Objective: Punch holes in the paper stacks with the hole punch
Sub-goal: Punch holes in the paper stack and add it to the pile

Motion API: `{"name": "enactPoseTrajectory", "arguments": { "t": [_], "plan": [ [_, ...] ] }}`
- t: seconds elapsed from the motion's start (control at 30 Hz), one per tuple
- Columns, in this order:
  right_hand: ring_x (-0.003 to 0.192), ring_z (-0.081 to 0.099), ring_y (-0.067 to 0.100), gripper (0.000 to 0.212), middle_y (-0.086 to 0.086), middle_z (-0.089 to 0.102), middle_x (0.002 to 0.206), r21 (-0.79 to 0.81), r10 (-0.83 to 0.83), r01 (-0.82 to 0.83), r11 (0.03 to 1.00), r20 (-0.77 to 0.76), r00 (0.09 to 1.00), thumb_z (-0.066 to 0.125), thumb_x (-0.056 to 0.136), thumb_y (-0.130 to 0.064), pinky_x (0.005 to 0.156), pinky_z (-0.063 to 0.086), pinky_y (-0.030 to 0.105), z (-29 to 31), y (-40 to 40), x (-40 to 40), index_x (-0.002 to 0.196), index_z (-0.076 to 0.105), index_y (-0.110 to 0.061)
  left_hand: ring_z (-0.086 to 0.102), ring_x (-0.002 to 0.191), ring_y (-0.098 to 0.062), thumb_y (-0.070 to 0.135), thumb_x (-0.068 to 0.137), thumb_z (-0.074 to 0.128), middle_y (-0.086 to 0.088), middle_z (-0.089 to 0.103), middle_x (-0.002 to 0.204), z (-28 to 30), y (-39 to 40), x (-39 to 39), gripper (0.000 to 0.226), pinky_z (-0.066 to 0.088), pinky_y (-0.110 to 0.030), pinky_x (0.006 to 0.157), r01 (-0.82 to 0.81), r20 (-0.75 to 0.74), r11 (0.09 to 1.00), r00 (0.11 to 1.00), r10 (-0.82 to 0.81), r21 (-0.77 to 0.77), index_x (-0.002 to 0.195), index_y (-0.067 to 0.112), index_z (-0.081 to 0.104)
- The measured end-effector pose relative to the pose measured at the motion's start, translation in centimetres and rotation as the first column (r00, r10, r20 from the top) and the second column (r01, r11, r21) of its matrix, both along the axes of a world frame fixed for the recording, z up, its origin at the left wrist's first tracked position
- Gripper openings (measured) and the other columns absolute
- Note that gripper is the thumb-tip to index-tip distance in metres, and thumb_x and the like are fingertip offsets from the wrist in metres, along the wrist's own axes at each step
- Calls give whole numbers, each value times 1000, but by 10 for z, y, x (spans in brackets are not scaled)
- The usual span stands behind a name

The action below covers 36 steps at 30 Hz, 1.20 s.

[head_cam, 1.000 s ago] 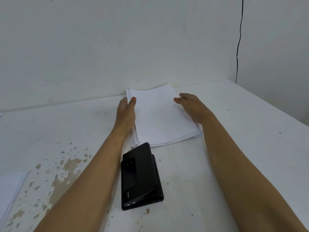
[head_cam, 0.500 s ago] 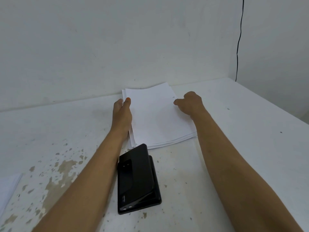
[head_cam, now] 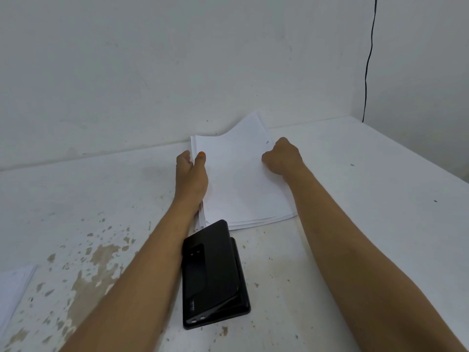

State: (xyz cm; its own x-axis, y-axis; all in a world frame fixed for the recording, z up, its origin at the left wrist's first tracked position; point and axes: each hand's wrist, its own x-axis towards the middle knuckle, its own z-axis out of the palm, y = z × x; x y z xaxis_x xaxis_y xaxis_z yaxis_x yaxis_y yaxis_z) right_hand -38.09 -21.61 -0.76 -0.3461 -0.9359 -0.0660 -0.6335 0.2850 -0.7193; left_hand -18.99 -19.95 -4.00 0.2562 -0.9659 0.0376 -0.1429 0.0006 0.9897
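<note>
Here, a paper stack is seen lying on the white bench, its far edge touching the wall, where the top sheets are lifted. The left edge is pinched in the grip of the left hand, thumb on top. The right edge is held by the right hand, its fingers curled. The black hole punch lies just before the near edge, overlapping the near left corner. Bare bench is seen to the right. 1 other paper pile is cut by the left frame edge.
</note>
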Motion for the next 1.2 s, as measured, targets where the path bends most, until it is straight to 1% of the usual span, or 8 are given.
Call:
{"name": "enactPoseTrajectory", "arguments": {
  "t": [0.1, 0.17, 0.27, 0.4, 0.63, 0.87, 1.03, 1.2],
  "plan": [
    [86, 50, 24, 32, 10, 52, 106, -31, 65, -63, 998, 73, 995, 48, 93, -16, 71, 38, 31, 6, 3, -5, 123, 42, -3, 59, 104, -28, 27, 96, 50, -20, 56, 118, 0, -2, 2, 57, 49, -25, 92, 18, 62, 1000, 998, -18, -3, 137, -7, 32],
    [94, 51, 27, 33, 12, 53, 112, 4, 67, -67, 998, -1, 998, 47, 93, -14, 75, 37, 32, 9, 4, -3, 125, 41, -6, 53, 79, 0, 25, 94, 54, 11, 53, 103, 0, -3, 3, 53, 41, -3, 62, 37, 94, 999, 995, -37, 3, 138, 1, 36],
    [118, 48, 36, 38, 17, 50, 127, 78, 41, -27, 997, -181, 983, 45, 95, -17, 90, 39, 38, 14, 6, 4, 130, 36, -6, 47, 109, -1, 27, 93, 57, 8, 41, 133, 0, -4, 4, 59, 37, -14, 85, 67, 163, 998, 984, -69, 14, 145, 14, 31],
    [116, 50, 32, 40, 19, 50, 129, 65, 56, -51, 997, -75, 996, 44, 97, -18, 87, 41, 37, 18, 5, 8, 132, 32, -2, 36, 135, -21, 26, 92, 58, -4, 33, 150, -3, -2, 1, 64, 33, -33, 109, 94, 230, 996, 969, -94, 9, 147, 14, 27],
    [94, 53, 28, 42, 13, 52, 113, 27, 6, -13, 1000, 232, 973, 56, 90, -9, 74, 42, 34, 12, 7, -3, 128, 38, -6, 35, 136, -18, 25, 91, 58, -3, 32, 151, -7, -6, 4, 65, 30, -26, 101, 70, 234, 997, 970, -63, -21, 147, 15, 26],
    [87, 68, 29, 49, 15, 66, 110, -339, 252, -51, 939, 582, 773, 68, 84, -2, 69, 57, 35, 33, 19, -11, 127, 51, -17, 43, 119, -10, 39, 86, 67, -1, 36, 148, 5, -7, 19, 81, 38, -29, 95, 15, 6, 1000, 1000, -15, -15, 148, 19, 20],
    [96, 70, 31, 29, 11, 72, 108, -457, 357, -62, 887, 595, 720, 62, 89, -4, 79, 59, 37, 40, 23, 1, 118, 64, -4, 69, 81, -6, 23, 89, 66, 1, 69, 109, 30, -6, 34, 23, 53, -16, 63, 152, -145, 986, 976, -161, -70, 112, 21, 63],
    [95, 68, 27, 19, 7, 68, 106, -651, 449, 29, 759, 554, 701, 60, 91, -4, 81, 59, 40, 55, 24, 18, 107, 60, -16, 65, 93, -5, 17, 93, 61, 11, 67, 102, 68, 0, 34, 22, 50, -16, 78, 75, -69, 936, 992, -105, -344, 114, 23, 60]
  ]
}}
